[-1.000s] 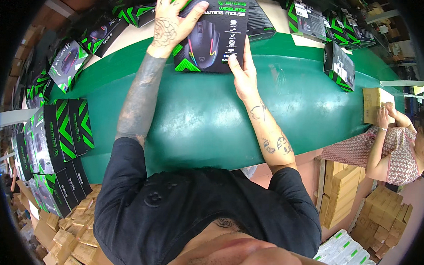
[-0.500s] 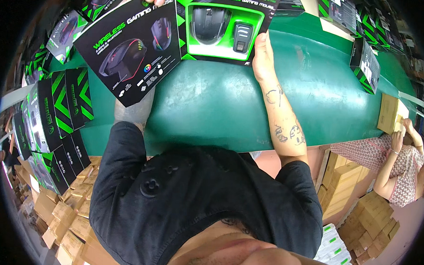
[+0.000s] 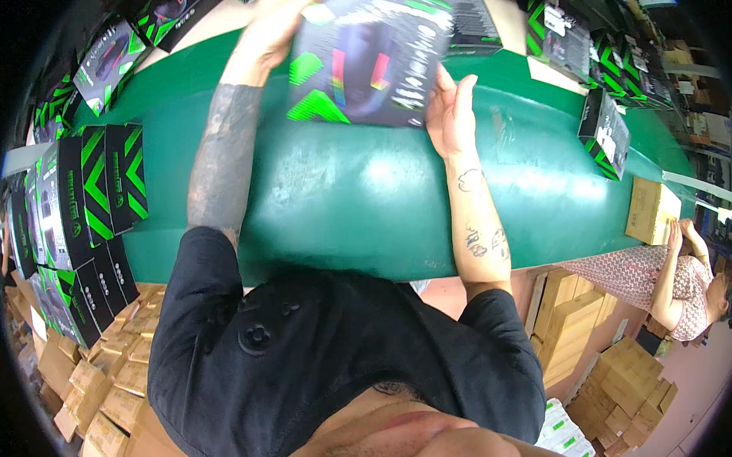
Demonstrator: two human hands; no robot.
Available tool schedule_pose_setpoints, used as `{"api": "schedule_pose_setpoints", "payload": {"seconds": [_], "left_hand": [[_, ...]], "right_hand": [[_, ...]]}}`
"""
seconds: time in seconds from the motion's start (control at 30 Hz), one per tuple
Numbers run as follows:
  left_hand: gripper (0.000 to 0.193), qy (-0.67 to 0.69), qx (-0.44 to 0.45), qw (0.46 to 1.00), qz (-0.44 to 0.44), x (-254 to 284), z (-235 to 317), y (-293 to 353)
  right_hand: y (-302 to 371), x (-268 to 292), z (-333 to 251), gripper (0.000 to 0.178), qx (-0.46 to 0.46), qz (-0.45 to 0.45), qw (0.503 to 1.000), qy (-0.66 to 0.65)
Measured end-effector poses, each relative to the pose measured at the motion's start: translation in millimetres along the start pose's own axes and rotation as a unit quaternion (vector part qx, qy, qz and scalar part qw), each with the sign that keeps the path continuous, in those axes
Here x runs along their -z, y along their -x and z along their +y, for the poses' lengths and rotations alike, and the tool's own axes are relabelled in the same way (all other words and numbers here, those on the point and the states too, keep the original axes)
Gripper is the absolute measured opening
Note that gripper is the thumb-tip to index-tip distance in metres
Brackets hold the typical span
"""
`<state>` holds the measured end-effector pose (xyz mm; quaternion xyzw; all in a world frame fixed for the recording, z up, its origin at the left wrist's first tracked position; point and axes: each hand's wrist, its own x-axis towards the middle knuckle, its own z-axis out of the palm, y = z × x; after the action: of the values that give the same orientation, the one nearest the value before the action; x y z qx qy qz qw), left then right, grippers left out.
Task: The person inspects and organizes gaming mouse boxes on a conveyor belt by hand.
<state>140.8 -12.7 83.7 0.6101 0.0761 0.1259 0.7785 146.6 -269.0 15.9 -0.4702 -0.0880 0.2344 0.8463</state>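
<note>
Here, box (image 3: pixel 364 63) well inside near table edge (image 3: pixel 534 262)

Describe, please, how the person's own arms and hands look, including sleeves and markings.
The short sleeves are black. Dense tattooing covers much of the left forearm; small, separate line tattoos mark the right forearm. The left hand, blurred, and right hand are ungloved.

View: left of two head-worn fisheyes. Looked steeply down over the black shirt (image 3: pixel 345 357), very near, onto the green table (image 3: pixel 343 203); left hand (image 3: pixel 272 28) and right hand (image 3: pixel 454 119) by the top edge, a co-worker (image 3: pixel 690 296) smaller, farther off right.
</note>
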Motion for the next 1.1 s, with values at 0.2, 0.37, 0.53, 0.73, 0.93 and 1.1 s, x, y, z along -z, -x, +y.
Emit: {"api": "schedule_pose_setpoints", "payload": {"seconds": [0.2,0.37,0.53,0.73,0.93,1.1], "left_hand": [[0.042,-0.294,-0.35,0.786,0.417,90.4,7.7,-9.5],[0.036,-0.479,-0.28,0.83,0.065,-16.0,-16.3,32.2],[0.095,-0.468,-0.171,0.858,-0.122,-54.3,-81.9,13.3],[0.057,-0.142,-0.416,0.896,-0.059,-74.9,4.0,29.4],[0.047,-0.035,-0.361,0.926,-0.109,-63.0,14.3,35.4],[0.024,-0.466,-0.405,0.785,-0.04,-56.0,-10.1,26.1]], "right_hand": [[-47.2,28.8,-32.8,0.056,0.178,0.239,0.883,0.363],[-82.3,66.9,-40.9,0.073,0.09,0.324,0.76,0.557],[-65.0,22.8,-43.2,0.066,0.092,0.261,0.873,0.401],[-17.5,-6.0,-78.2,0.062,0.403,0.016,0.864,0.3],[-5.6,-18.4,-64.4,0.074,0.295,-0.028,0.934,0.201],[-12.7,-24.8,-28.8,0.056,0.075,0.092,0.986,0.118]]}}
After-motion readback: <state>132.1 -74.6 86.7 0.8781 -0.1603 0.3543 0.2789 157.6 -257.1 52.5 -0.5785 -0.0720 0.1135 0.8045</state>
